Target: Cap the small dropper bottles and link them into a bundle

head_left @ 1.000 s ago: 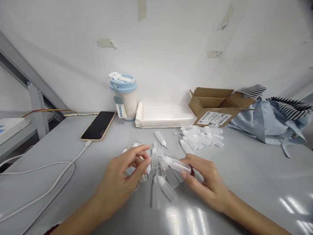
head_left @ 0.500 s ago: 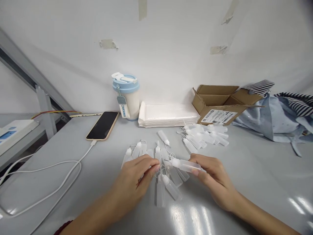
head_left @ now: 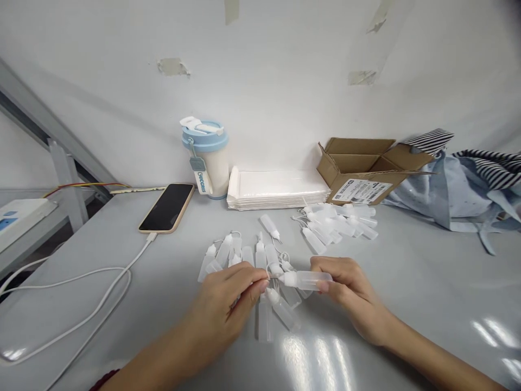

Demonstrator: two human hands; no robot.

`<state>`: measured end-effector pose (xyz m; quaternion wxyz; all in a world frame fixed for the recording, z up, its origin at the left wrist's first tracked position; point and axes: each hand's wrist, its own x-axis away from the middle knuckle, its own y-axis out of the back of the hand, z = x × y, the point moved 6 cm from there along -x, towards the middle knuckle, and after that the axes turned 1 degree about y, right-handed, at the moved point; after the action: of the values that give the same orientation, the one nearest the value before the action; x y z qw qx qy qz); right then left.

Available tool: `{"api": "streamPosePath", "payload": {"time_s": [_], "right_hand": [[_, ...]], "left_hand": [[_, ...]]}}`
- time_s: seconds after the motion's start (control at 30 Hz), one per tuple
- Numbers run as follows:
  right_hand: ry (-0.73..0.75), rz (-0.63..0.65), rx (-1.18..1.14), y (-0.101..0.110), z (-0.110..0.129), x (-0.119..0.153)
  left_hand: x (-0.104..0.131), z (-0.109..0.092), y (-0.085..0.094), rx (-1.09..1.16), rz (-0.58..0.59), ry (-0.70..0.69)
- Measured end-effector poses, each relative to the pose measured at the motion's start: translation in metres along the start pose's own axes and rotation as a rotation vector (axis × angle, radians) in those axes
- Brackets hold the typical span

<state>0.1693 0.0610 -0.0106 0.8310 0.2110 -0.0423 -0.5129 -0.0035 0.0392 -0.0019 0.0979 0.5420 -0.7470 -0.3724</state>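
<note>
My right hand is closed on a translucent needle-tip squeeze bottle, held sideways between thumb and fingers with its white tip pointing left. My left hand is closed in a pinch at that tip, on the bottle's small tethered cap, which the fingertips mostly hide. A thin white strap loops beside those fingers. Beneath and around both hands lie several more bottles of the same kind, such as one bottle just below the tip. Another bottle rests beyond the hands.
Farther right lies a pile of similar bottles before an open cardboard box. White padded envelopes, a lidded cup and a phone with a charging cable stand or lie behind. A blue cloth bag is at right.
The held bottle has moved slightly left and levelled, so its tip now meets my left fingertips. Earlier there was a gap between them.
</note>
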Motion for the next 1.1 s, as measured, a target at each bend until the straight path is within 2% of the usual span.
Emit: {"api": "streamPosePath", "payload": {"time_s": [0.27, 0.5, 1.1], "right_hand": [[0.012, 0.024, 0.022, 0.0, 0.002, 0.001], [-0.03, 0.088, 0.055, -0.002, 0.002, 0.0], [-0.091, 0.227, -0.084, -0.014, 0.0, 0.002]], "left_hand": [[-0.001, 0.0, -0.001, 0.001, 0.023, 0.006], [0.001, -0.003, -0.003, -0.066, 0.037, -0.076], [0.004, -0.01, -0.007, -0.045, 0.027, -0.181]]}}
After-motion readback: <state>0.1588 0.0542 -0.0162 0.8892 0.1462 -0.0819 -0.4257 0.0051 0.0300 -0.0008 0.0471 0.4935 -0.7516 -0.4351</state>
